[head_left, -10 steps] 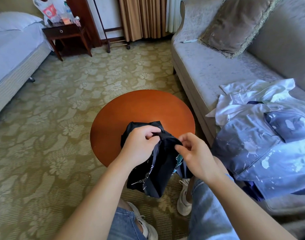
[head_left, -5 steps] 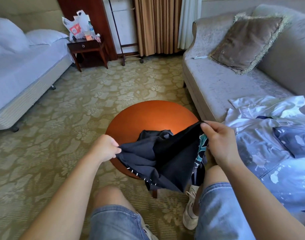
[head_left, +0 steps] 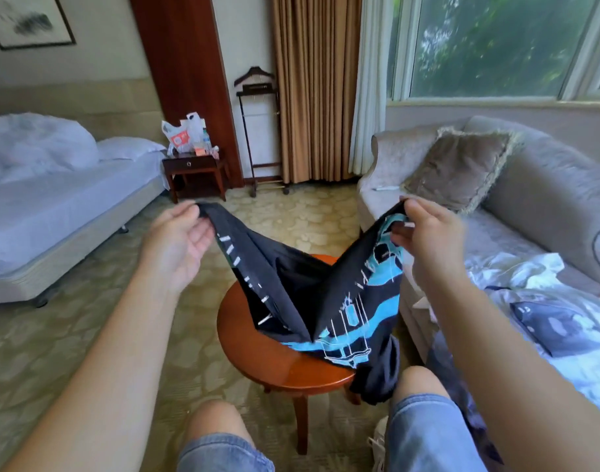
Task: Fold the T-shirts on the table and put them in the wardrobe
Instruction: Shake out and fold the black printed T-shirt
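Black T-shirt with a turquoise print (head_left: 291, 294) hangs stretched left to right between the left hand (head_left: 179, 240) and right hand (head_left: 428, 240), each pinching an edge; its middle sags onto the round red-brown wooden table (head_left: 257, 356).

Looked like a hotel room: white bed (head_left: 53, 206), nightstand (head_left: 192, 165), wooden valet stand (head_left: 257, 131) by floor-length curtains (head_left: 312, 90), grey sofa (head_left: 547, 199) under a window (head_left: 489, 46), patterned carpet (head_left: 53, 335), small round table (head_left: 274, 366).

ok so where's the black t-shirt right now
Head view, centre: the black T-shirt hangs stretched between the left hand and right hand, its lower part draped on the round wooden table.
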`<state>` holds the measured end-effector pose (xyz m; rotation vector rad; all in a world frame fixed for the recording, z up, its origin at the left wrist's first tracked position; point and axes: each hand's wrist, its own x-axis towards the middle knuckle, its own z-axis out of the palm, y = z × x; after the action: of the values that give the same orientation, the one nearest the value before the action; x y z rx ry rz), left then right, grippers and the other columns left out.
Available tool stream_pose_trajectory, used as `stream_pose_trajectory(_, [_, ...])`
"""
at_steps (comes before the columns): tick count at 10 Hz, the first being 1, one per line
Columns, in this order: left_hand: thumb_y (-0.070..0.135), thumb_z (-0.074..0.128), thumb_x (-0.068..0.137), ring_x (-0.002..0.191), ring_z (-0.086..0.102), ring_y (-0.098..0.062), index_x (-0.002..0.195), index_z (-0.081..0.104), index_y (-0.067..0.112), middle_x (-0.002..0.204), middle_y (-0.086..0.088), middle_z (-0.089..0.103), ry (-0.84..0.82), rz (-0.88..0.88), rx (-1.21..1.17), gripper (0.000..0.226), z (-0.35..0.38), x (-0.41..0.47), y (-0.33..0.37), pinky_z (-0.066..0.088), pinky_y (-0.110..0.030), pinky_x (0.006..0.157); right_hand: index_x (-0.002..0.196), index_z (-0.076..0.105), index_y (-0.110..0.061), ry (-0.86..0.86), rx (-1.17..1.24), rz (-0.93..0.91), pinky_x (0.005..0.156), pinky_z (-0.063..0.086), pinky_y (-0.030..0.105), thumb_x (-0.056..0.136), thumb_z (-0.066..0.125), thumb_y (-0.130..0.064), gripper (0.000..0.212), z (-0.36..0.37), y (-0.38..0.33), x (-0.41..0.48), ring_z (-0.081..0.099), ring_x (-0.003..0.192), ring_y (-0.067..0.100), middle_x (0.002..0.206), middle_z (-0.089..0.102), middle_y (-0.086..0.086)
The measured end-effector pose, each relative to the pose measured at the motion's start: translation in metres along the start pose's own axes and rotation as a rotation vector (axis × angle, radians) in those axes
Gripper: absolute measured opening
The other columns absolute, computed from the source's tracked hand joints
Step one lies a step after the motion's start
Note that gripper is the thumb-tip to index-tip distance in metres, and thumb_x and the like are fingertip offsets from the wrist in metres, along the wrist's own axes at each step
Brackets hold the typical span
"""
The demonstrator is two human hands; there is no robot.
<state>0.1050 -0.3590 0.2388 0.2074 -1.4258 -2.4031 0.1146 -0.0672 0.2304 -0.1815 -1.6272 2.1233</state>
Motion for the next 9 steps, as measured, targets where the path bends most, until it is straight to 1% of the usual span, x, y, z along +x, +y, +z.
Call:
stream_pose_trajectory(1, [0.006, 0.048, 0.099, 0.082, 0.07, -0.006, 0.101, 0.058, 0.017, 0.087, 0.001, 0.073, 0.001, 0.077, -0.15, 0.014, 0.017, 0.001, 0.03, 0.054, -0.017, 0.067, 0.093, 0.069, -0.013, -0.014, 0.077, -0.082, 0.055, 0.051, 0.019, 0.098, 0.05, -0.008, 0.02, 0.016, -0.041, 0.009, 0.065, 0.057, 0.01, 0.076, 0.064, 0.003])
stream_pose_trajectory(2, [0.008, 0.047, 0.101, 0.076, 0.07, -0.002, 0.104, 0.058, 0.019, 0.077, 0.008, 0.075, -0.027, 0.111, -0.094, 0.016, 0.029, 0.008, 0.043, 0.053, -0.016, 0.063, 0.098, 0.068, -0.009, -0.065, 0.091, -0.091, 0.057, 0.054, 0.021, 0.098, 0.05, -0.007, 0.018, 0.034, -0.064, 0.022, 0.066, 0.061, 0.014, 0.075, 0.064, 0.005])
stream_pose_trajectory(3, [0.009, 0.05, 0.1, 0.078, 0.069, -0.005, 0.123, 0.054, 0.014, 0.092, 0.003, 0.07, 0.003, 0.064, 0.168, 0.024, 0.03, 0.021, 0.026, 0.053, -0.019, 0.064, 0.104, 0.067, -0.004, -0.175, -0.104, 0.023, 0.056, 0.057, 0.022, 0.098, 0.05, -0.006, 0.018, 0.045, -0.051, 0.038, 0.063, 0.068, 0.02, 0.082, 0.064, 0.012])
stream_pose_trajectory(4, [0.008, 0.05, 0.1, 0.094, 0.065, -0.016, 0.132, 0.05, 0.005, 0.112, -0.006, 0.065, 0.048, -0.123, 0.382, 0.032, 0.016, 0.038, -0.02, 0.051, -0.025, 0.077, 0.087, 0.064, -0.006, -0.326, -0.367, 0.256, 0.05, 0.056, 0.022, 0.096, 0.052, -0.006, 0.015, 0.048, -0.01, 0.055, 0.061, 0.073, 0.022, 0.088, 0.061, 0.018])
stream_pose_trajectory(5, [0.004, 0.043, 0.102, 0.124, 0.055, -0.027, 0.136, 0.045, 0.0, 0.136, -0.017, 0.055, 0.118, -0.307, 0.296, 0.035, 0.015, 0.06, -0.053, 0.045, -0.033, 0.094, 0.075, 0.053, -0.01, -0.346, -0.433, 0.387, 0.046, 0.052, 0.019, 0.097, 0.05, -0.004, 0.024, 0.063, 0.025, 0.079, 0.058, 0.055, 0.013, 0.063, 0.059, 0.01])
stream_pose_trajectory(6, [0.007, 0.035, 0.104, 0.133, 0.047, -0.028, 0.142, 0.04, 0.002, 0.145, -0.017, 0.047, 0.114, -0.272, 0.244, 0.038, 0.043, 0.101, -0.037, 0.041, -0.034, 0.102, 0.082, 0.06, -0.004, -0.304, -0.397, 0.247, 0.062, 0.057, 0.025, 0.093, 0.053, -0.004, 0.013, 0.107, 0.024, 0.129, 0.06, 0.06, 0.013, 0.067, 0.058, 0.005])
stream_pose_trajectory(7, [0.014, 0.027, 0.107, 0.14, 0.039, -0.022, 0.131, 0.048, 0.008, 0.152, -0.013, 0.04, 0.005, -0.035, 0.08, 0.033, 0.09, 0.155, 0.033, 0.036, -0.029, 0.107, 0.097, 0.069, -0.004, -0.19, -0.329, -0.082, 0.08, 0.058, 0.034, 0.09, 0.054, -0.011, 0.018, 0.168, -0.036, 0.185, 0.062, 0.075, 0.015, 0.083, 0.065, 0.005])
stream_pose_trajectory(8, [0.018, 0.026, 0.106, 0.14, 0.039, -0.017, 0.132, 0.047, 0.014, 0.154, -0.007, 0.038, -0.038, 0.254, 0.026, 0.034, 0.116, 0.175, 0.117, 0.044, -0.023, 0.097, 0.092, 0.069, -0.02, -0.117, -0.133, -0.351, 0.071, 0.05, 0.018, 0.093, 0.053, -0.008, 0.02, 0.205, -0.109, 0.212, 0.065, 0.078, 0.008, 0.091, 0.071, 0.001])
stream_pose_trajectory(9, [0.021, 0.035, 0.102, 0.132, 0.048, -0.013, 0.126, 0.047, 0.02, 0.145, -0.004, 0.05, -0.046, 0.376, 0.062, 0.027, 0.097, 0.196, 0.142, 0.05, -0.016, 0.076, 0.094, 0.071, -0.018, -0.038, -0.111, -0.458, 0.082, 0.049, 0.02, 0.092, 0.054, -0.007, 0.02, 0.192, -0.111, 0.225, 0.063, 0.086, 0.009, 0.09, 0.069, -0.003])
